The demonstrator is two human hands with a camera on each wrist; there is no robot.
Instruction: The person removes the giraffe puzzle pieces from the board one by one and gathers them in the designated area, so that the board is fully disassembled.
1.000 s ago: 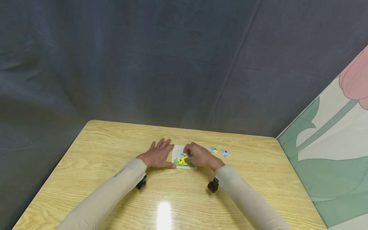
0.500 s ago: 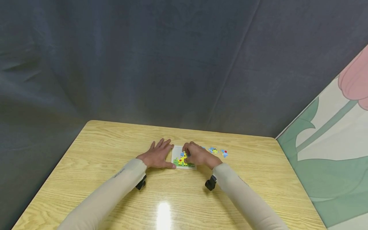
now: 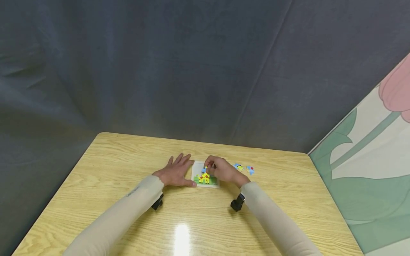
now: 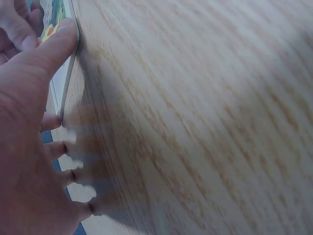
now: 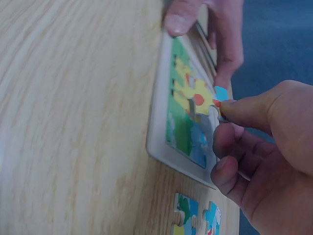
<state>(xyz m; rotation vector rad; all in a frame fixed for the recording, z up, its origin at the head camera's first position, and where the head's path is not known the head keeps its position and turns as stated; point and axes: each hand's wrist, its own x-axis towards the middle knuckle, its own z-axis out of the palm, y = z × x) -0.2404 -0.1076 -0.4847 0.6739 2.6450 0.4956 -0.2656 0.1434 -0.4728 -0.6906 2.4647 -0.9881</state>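
Behind the table, as I watched from my station, a matte dark grey curtain [image 3: 179,71] hung in soft folds. The rectangular table [image 3: 128,156] had a pale, streaky wood-grain top with rounded far corners. At the right stood a tulip-print panel [image 3: 368,185]. Cream sleeves [image 3: 118,215] reached in. My left hand [image 3: 175,173] lay with its fingers spread apart, thumb and index finger touching two corners of the jigsaw tray [image 3: 197,167], a flat, raised-rim rectangle on the tabletop between both hands. My right hand [image 3: 225,171] had thumb and fingers together, pinching a knobbed blue-and-red piece [image 5: 221,93] over it; I couldn't tell whether the piece was seated. Inside sat a partly assembled yellow giraffe [image 3: 204,178] on green. Two loose interlocking pieces [image 3: 238,167] lay flat, just beyond the right hand.
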